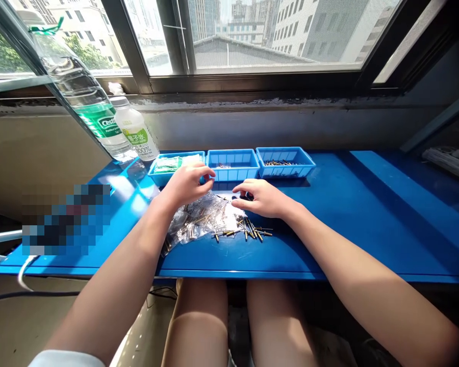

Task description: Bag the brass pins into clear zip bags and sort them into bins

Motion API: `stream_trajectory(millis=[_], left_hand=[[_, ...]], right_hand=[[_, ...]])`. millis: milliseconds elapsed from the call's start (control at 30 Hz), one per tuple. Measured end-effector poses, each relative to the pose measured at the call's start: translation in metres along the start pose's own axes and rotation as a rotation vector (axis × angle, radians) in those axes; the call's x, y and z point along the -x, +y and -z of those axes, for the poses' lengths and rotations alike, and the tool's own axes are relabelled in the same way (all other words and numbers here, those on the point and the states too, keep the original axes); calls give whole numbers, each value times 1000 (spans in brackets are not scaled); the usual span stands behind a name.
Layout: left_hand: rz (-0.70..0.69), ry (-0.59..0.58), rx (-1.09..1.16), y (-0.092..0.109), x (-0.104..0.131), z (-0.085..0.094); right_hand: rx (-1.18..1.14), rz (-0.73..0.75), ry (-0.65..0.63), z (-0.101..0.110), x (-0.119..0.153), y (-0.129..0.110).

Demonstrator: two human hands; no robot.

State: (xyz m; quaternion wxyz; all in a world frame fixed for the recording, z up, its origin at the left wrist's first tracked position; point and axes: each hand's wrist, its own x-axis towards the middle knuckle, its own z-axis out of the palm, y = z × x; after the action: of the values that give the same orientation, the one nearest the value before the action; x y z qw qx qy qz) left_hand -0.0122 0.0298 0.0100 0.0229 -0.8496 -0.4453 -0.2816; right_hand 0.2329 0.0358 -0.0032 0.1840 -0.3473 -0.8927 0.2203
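Observation:
My left hand point(191, 182) hangs over the front of the left blue bin, above a clear plastic bag. Its fingers are curved, a gap shows before the thumb, and nothing is visible in it. To the right, my right hand point(263, 198) is low beside the bag, thumb and forefinger apart; a dark patch between them is unclear. The crumpled clear bag point(193, 219) holds many small brass-coloured and silvery metal pieces. At its right end lies a loose heap of rivets point(254, 232), thin pins with brass-coloured ends.
Behind my hands stand a left bin point(158, 179) with green-and-white packets, a middle bin point(233, 176) with a few small pieces, and a right bin point(286, 172) with dark pins. A large water bottle point(92, 102) and a white bottle point(135, 127) stand at the back left.

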Motion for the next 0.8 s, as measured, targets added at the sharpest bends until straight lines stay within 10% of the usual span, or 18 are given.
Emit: stream_trajectory(millis=[800], left_hand=[[-42,-90,124,10,0,3]], right_hand=[[-18,96,1,-6,-4,-2]])
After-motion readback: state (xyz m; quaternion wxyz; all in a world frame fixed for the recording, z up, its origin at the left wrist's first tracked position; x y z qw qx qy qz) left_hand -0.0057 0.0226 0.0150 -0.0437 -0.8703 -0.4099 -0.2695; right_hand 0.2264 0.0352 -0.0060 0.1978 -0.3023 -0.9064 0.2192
